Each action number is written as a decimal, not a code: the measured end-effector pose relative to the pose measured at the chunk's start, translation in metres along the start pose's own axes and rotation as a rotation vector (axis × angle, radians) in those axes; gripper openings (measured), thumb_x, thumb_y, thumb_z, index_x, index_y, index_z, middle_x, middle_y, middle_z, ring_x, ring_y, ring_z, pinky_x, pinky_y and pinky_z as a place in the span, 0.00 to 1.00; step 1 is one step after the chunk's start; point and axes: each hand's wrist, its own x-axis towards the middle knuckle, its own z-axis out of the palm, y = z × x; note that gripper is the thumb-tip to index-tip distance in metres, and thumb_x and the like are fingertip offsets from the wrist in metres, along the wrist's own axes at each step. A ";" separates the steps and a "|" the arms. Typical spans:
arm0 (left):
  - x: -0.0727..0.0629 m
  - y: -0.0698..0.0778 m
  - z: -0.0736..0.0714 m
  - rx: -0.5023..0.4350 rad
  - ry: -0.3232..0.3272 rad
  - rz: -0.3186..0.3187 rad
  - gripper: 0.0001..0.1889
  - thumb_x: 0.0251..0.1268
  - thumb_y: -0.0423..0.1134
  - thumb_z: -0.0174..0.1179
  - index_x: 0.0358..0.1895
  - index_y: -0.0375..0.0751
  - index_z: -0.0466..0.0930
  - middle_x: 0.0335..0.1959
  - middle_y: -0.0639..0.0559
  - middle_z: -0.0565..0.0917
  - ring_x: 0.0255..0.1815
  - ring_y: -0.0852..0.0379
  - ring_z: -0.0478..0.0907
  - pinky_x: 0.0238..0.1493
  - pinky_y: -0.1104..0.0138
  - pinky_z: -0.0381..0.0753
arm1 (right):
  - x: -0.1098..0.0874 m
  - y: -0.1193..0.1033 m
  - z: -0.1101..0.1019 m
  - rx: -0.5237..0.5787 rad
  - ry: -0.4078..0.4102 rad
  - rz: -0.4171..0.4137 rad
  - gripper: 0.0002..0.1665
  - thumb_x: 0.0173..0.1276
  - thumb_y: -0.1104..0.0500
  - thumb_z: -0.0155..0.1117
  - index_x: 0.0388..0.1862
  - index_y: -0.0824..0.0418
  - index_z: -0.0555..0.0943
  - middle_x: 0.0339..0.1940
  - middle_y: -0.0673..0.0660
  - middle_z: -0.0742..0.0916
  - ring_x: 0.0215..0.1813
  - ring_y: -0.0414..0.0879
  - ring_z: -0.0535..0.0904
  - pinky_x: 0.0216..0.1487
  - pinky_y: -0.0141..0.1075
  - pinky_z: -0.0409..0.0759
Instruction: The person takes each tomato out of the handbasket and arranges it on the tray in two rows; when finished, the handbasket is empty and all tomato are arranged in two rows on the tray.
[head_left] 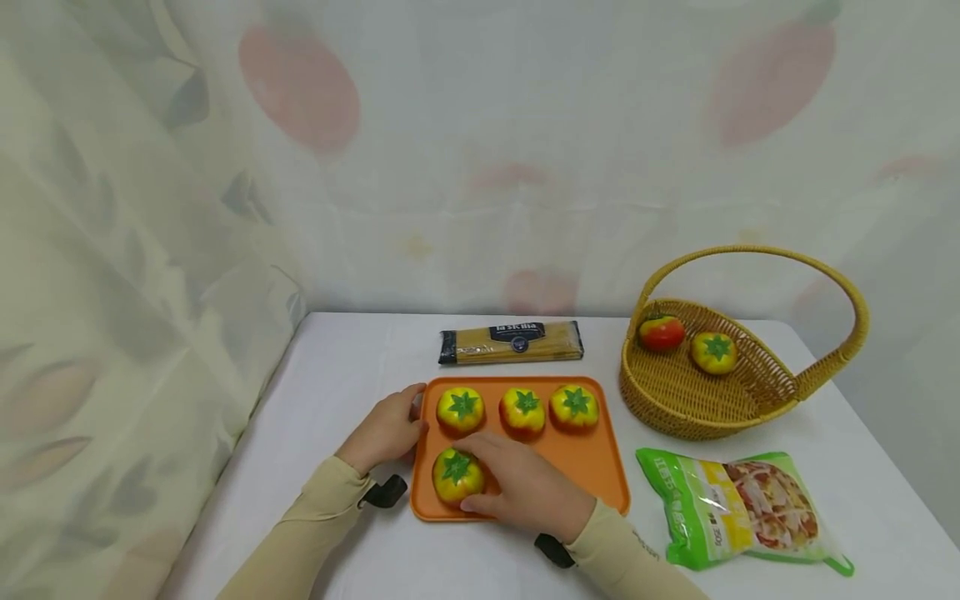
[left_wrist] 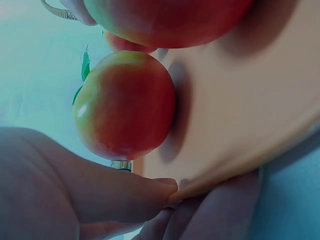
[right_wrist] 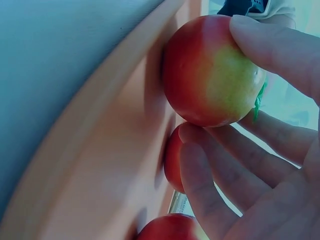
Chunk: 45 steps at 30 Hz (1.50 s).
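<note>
One tomato (head_left: pixel 459 478) at eight o'clock on the tray (head_left: pixel 577 467): your right fingers (right_wrist: pixel 275 47) pinch it; your left fingers (left_wrist: pixel 125 195) pinch the nine-o'clock rim (left_wrist: pixel 250 162).

Four tomatoes (head_left: pixel 454 483) are counted on one tray (head_left: pixel 588 468) | two tomatoes (head_left: pixel 714 353) in one basket (head_left: pixel 660 417) | one pasta pack (head_left: pixel 517 344), far | one green bag (head_left: pixel 738 507), near right

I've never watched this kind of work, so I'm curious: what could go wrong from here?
The smooth, round tomato held by the right hand could slip and roll. The left hand pinches the orange tray by its edge, so a tug might set the other three tomatoes rolling; the tray looks shallow.
</note>
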 end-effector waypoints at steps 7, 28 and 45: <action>-0.001 0.000 -0.001 -0.004 -0.001 -0.005 0.36 0.77 0.34 0.63 0.85 0.38 0.61 0.52 0.40 0.85 0.28 0.55 0.83 0.32 0.65 0.85 | 0.001 0.001 0.003 -0.007 0.004 -0.001 0.38 0.73 0.43 0.76 0.79 0.41 0.73 0.74 0.40 0.80 0.72 0.36 0.78 0.76 0.42 0.80; -0.001 0.001 -0.002 -0.006 -0.019 -0.005 0.37 0.78 0.34 0.62 0.85 0.38 0.60 0.54 0.39 0.85 0.30 0.54 0.83 0.34 0.64 0.86 | 0.000 0.005 -0.001 -0.001 -0.012 0.013 0.42 0.72 0.42 0.77 0.80 0.46 0.72 0.75 0.42 0.80 0.72 0.37 0.78 0.76 0.43 0.80; 0.001 0.000 -0.003 0.044 -0.013 0.006 0.36 0.78 0.35 0.61 0.85 0.38 0.61 0.55 0.39 0.85 0.34 0.54 0.82 0.38 0.63 0.85 | -0.001 0.004 -0.005 -0.028 -0.014 0.035 0.43 0.71 0.42 0.78 0.80 0.45 0.72 0.76 0.43 0.80 0.74 0.39 0.78 0.78 0.45 0.78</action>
